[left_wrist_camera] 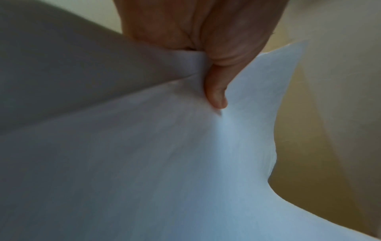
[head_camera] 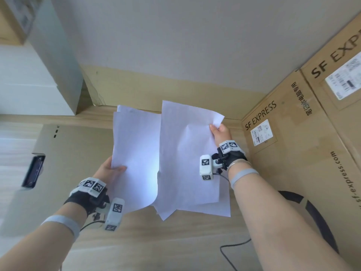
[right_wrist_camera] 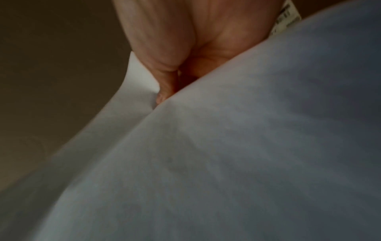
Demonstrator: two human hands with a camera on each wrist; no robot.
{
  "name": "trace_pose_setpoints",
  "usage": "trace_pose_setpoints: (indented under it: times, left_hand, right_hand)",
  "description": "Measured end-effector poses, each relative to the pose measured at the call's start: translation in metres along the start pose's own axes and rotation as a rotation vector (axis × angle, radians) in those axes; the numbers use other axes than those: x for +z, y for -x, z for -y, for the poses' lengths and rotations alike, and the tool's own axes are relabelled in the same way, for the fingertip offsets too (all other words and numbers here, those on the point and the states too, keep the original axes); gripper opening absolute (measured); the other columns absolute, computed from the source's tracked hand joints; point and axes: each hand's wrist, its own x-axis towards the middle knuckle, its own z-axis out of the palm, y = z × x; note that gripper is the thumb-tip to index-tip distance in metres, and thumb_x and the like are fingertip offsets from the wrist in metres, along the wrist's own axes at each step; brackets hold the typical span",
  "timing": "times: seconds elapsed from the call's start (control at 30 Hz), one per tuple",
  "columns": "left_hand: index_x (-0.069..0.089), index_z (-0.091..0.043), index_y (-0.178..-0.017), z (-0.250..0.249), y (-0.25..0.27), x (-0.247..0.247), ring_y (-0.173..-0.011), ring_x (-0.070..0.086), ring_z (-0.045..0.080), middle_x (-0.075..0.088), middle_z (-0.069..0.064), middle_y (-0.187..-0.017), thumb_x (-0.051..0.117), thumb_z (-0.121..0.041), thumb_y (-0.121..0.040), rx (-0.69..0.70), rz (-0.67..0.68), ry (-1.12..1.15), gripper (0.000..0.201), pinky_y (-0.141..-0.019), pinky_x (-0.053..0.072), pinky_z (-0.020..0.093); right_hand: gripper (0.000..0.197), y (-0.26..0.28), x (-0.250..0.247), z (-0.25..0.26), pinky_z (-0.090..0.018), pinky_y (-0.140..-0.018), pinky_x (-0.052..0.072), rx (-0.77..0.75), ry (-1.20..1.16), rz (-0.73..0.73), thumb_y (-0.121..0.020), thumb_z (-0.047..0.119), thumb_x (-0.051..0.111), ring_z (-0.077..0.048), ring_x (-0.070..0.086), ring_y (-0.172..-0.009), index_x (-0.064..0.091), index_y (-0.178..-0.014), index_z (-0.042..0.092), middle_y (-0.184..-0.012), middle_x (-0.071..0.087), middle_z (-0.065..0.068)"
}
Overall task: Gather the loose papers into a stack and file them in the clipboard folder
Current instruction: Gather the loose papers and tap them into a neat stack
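Papers [head_camera: 175, 153] in two bunches, left hand [head_camera: 109, 169] pinching one, right hand [head_camera: 219, 132] the other. Not yet squared; no folder visible, filing remains.

Right side: tall SF Express cartons [head_camera: 293, 153] form a wall just beside the right hand [head_camera: 220, 132], closing off outward passage
Far edge: a plain wall [head_camera: 175, 45] blocks the way ahead
Left side: a flat cardboard sheet [head_camera: 64, 163] with a dark device [head_camera: 33, 171] at its edge, white boxes [head_camera: 29, 85] stacked beyond
Near side: bare wooden surface [head_camera: 156, 247] is free; a black cable [head_camera: 234, 249] crosses it at right
Middle: held papers [head_camera: 175, 157] hang between both hands, hiding the surface below
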Motion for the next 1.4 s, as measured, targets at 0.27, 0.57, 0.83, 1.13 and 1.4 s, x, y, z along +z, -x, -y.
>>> trace_pose_setpoints:
  times: [0.27,0.57,0.83,1.13,1.4]
  left_hand:
    - [0.045,-0.012,-0.132,-0.010,0.009,0.010,-0.093,0.058,0.030,0.063,0.007,-0.101,0.052,0.004,-0.088,-0.001,0.054,-0.057,0.048,-0.095,0.045,0.049]
    - [0.040,-0.010,-0.138,-0.010,0.007,0.009,-0.103,0.056,0.033,0.059,0.016,-0.114,0.051,0.002,-0.090,-0.035,0.084,-0.034,0.051,-0.100,0.042,0.055]
    - [0.047,-0.016,-0.130,-0.007,0.006,0.015,-0.071,0.069,0.015,0.066,0.002,-0.092,0.050,0.001,-0.091,-0.016,0.113,-0.055,0.043,-0.073,0.055,0.036]
    - [0.057,-0.021,-0.111,-0.016,0.004,0.016,-0.088,0.067,0.014,0.071,-0.003,-0.097,0.032,-0.046,-0.096,-0.187,0.185,0.100,0.039,-0.088,0.048,0.036]
    - [0.052,-0.007,-0.123,-0.010,-0.002,0.003,-0.086,0.056,0.027,0.061,0.009,-0.089,0.055,0.002,-0.088,0.049,-0.103,-0.113,0.037,-0.086,0.046,0.045]
  right_hand:
    - [0.029,0.000,0.047,-0.008,-0.026,-0.073,0.035,0.088,0.041,-0.002,-0.095,0.015,0.045,-0.017,0.043,-0.081,0.057,-0.104,-0.010,-0.088,0.050,-0.010]
    - [0.018,0.003,0.042,-0.004,-0.025,-0.070,0.030,0.028,0.080,-0.063,-0.096,0.016,0.041,-0.019,0.039,-0.078,0.046,-0.083,0.006,-0.081,0.046,-0.011]
    - [0.035,0.015,0.056,-0.012,-0.039,-0.094,0.044,0.137,-0.017,0.090,-0.091,0.020,0.055,-0.023,0.054,-0.099,0.040,-0.120,0.007,-0.109,0.054,-0.009]
    - [0.034,0.026,0.074,-0.022,-0.044,-0.095,0.050,0.111,-0.092,0.097,-0.079,0.006,0.068,-0.025,0.063,-0.097,0.060,-0.112,0.005,-0.103,0.066,-0.009]
    - [0.028,0.028,0.060,-0.036,-0.034,-0.097,0.044,0.139,0.122,0.130,-0.091,0.018,0.054,-0.026,0.059,-0.108,0.057,-0.117,0.007,-0.115,0.063,-0.012]
